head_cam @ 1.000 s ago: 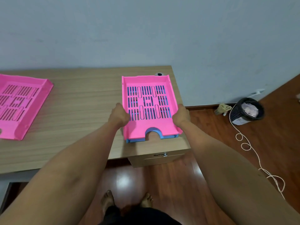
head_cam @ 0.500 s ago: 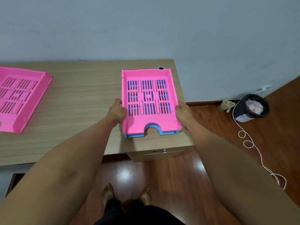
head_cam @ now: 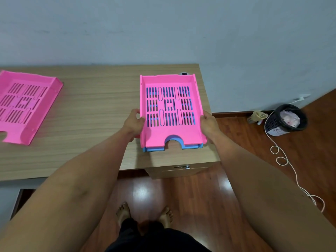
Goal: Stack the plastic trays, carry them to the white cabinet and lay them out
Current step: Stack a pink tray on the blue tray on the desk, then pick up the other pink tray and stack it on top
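Observation:
A pink slotted plastic tray (head_cam: pixel 171 130) is nested on a blue tray (head_cam: pixel 154 149) at the right end of the wooden desk (head_cam: pixel 94 110). The blue one shows through the slots and along the near edge. My left hand (head_cam: pixel 133 122) grips the stack's left side. My right hand (head_cam: pixel 209 123) grips its right side. A second pink tray (head_cam: pixel 27 106) lies flat on the desk at the far left, partly cut off by the frame. The white cabinet is not in view.
A drawer unit (head_cam: pixel 181 170) sits under the desk's right end. On the wooden floor at right stand a black waste bin (head_cam: pixel 285 120) and a loose white cord (head_cam: pixel 283 159). My bare feet (head_cam: pixel 143 213) are just before the desk. A grey wall backs the desk.
The stack in my hands has shifted slightly nearer and looks a little raised off the desk at its front. The view has drifted a bit, and the left tray has stayed put.

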The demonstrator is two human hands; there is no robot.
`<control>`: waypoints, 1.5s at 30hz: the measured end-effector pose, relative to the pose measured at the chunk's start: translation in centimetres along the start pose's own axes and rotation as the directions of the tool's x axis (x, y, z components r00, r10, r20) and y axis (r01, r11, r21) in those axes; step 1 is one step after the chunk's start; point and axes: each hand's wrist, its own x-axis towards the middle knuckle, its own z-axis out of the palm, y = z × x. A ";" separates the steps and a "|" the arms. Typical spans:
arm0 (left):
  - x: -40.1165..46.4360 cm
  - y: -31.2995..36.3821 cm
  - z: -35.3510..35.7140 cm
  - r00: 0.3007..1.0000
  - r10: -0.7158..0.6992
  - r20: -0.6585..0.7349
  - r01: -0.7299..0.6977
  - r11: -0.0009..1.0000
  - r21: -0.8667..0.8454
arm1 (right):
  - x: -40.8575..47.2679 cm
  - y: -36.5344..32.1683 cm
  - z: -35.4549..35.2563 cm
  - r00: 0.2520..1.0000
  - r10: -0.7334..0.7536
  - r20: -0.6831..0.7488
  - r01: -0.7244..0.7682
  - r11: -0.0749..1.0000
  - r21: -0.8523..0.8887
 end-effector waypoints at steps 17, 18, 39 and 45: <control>0.1 2.5 -3.0 0.991 0.061 -0.116 -0.051 0.995 0.090 | -1.0 -5.8 0.4 0.953 -0.237 -0.188 0.190 0.952 -0.239; -0.1 2.8 -3.7 0.988 0.073 -0.134 -0.059 0.993 0.102 | -0.9 -6.6 0.7 0.950 -0.251 -0.187 0.204 0.950 -0.237; -0.3 -5.5 -34.0 0.941 0.161 -0.298 -0.109 0.977 0.184 | -7.3 -24.1 29.4 0.945 -0.328 0.001 0.320 0.923 -0.215; 0.2 -10.6 -45.4 0.951 0.179 -0.254 -0.110 0.958 0.263 | -10.8 -28.3 41.2 0.958 -0.287 0.006 0.285 0.945 -0.163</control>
